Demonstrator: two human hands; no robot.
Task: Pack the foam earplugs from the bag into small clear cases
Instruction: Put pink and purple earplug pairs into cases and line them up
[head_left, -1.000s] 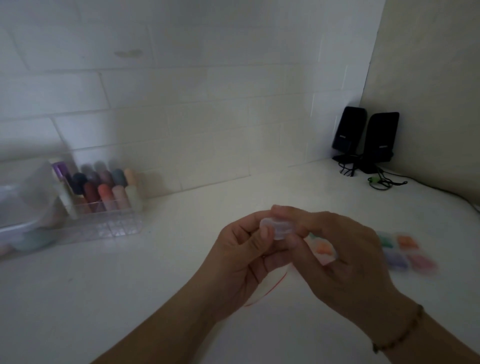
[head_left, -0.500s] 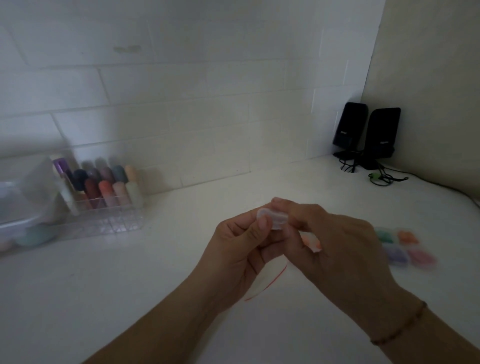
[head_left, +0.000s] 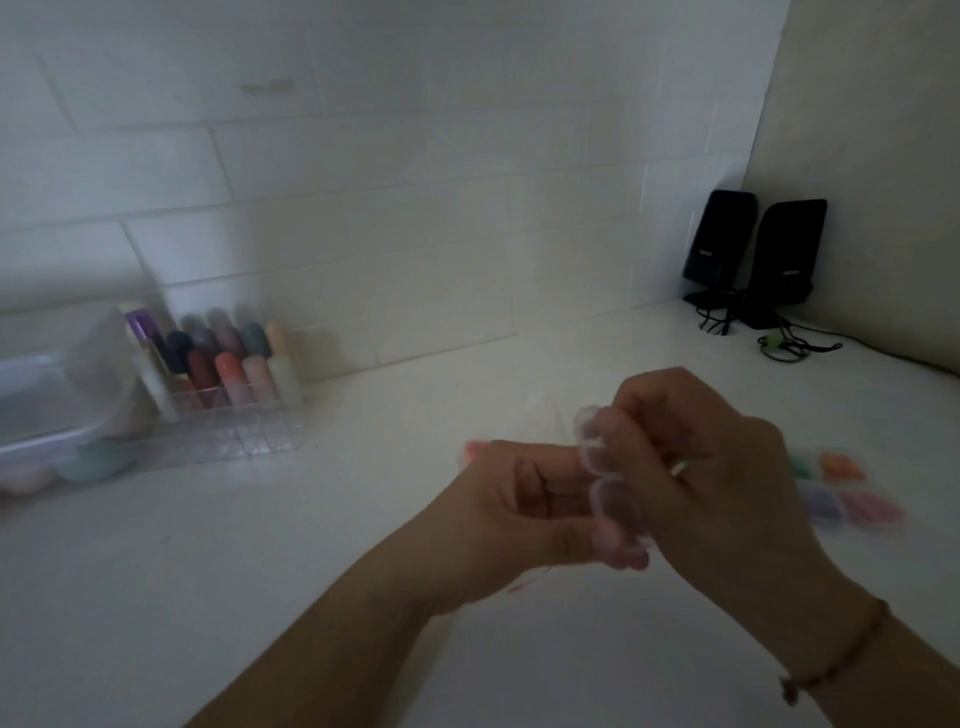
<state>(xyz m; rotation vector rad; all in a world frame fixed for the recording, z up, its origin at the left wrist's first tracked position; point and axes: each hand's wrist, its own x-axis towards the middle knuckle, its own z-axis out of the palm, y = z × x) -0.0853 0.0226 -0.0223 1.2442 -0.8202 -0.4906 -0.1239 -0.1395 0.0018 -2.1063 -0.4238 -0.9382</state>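
Where tiled wall (head_left: 363, 208) meets white counter (head_left: 260, 571); black speakers (head_left: 753, 260) cornered.

This looks like a corner of a home, a desk or counter set up for small hobby or packing work rather than a shop or lab. A plain white desk (head_left: 363, 545) runs into a corner where a wall of large white tiles (head_left: 415, 208) meets a bare beige wall (head_left: 872, 156). At the desk's far right corner stand two small black computer speakers (head_left: 756, 254) with loose cables (head_left: 779, 345) trailing beside them. Near the left edge sits a clear acrylic organiser (head_left: 228, 405) filled with upright tubes in assorted colours, next to a clear lidded plastic box (head_left: 57, 395). The light is dim and domestic.
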